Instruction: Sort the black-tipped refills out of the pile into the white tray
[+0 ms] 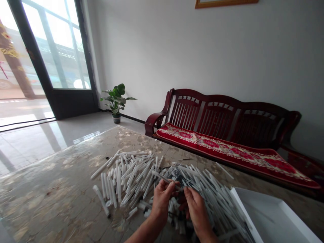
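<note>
My left hand pinches a slim white pen-like tube, which slants up and to the left out of its fingers. Close beside it, my right hand has its thumb and fingers pressed together near the tube's lower end; what they grip is hidden and blurred. Under and beyond both hands lies a heap of white tubes, left of centre. A second pile of long translucent tubes spreads to the right. Small dark-ended pieces lie below my hands.
A patterned cloth covers the table. At the right front stands an open white box. Past the table are a dark red wooden bench with a red floral cover, a potted plant and a glass door.
</note>
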Motion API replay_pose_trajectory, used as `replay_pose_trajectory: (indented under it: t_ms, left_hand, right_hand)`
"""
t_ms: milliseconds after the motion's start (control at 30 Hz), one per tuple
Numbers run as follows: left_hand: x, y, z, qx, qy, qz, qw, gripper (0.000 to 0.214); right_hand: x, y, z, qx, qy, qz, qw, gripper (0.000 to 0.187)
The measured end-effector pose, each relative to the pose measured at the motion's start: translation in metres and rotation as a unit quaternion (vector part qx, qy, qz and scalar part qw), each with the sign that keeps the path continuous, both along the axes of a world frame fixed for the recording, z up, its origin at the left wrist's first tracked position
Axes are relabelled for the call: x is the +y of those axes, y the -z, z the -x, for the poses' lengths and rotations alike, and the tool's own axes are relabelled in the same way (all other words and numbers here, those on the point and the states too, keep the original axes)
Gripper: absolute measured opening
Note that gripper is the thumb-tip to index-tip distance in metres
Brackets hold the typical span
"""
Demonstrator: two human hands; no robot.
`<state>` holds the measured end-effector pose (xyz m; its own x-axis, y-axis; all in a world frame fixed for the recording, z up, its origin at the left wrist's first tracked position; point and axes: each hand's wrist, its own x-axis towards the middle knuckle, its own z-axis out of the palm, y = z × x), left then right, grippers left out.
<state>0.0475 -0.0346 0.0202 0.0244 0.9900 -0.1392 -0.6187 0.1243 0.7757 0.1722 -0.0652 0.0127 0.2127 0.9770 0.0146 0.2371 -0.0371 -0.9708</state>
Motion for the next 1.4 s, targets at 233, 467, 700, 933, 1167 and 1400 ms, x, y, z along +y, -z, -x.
replay_pose_trajectory:
  t_ms: [233, 467, 700, 933, 1167, 1400]
  left_hand:
    - [0.005, 0.003, 0.002, 0.01, -0.024, 0.026, 0.999, 0.048]
    - [0.007, -0.004, 0.007, 0.007, -0.041, 0.034, 0.999, 0.05]
    - [0.008, -0.002, 0.005, -0.007, -0.057, 0.04, 0.998, 0.05]
    - [0.015, -0.005, 0.013, -0.032, -0.091, 0.068, 0.993, 0.055]
    - [0.007, -0.003, 0.004, 0.019, -0.052, 0.034, 0.998, 0.051]
    - [0.014, -0.001, 0.012, 0.036, -0.09, 0.038, 0.995, 0.051]
  right_hand:
    - [0.0, 0.0, -0.007, -0.078, 0.007, -0.067, 0.995, 0.044]
    - [0.002, 0.001, -0.015, -0.221, 0.064, -0.161, 0.96, 0.032]
    - [0.003, -0.001, -0.017, -0.257, 0.06, -0.171, 0.949, 0.026]
    - [0.002, -0.002, -0.022, -0.351, 0.058, -0.16, 0.921, 0.024]
    - [-0.003, -0.015, -0.012, -0.309, 0.047, -0.164, 0.936, 0.031]
    - [-0.002, -0.021, -0.024, -0.323, 0.039, -0.174, 0.929, 0.029]
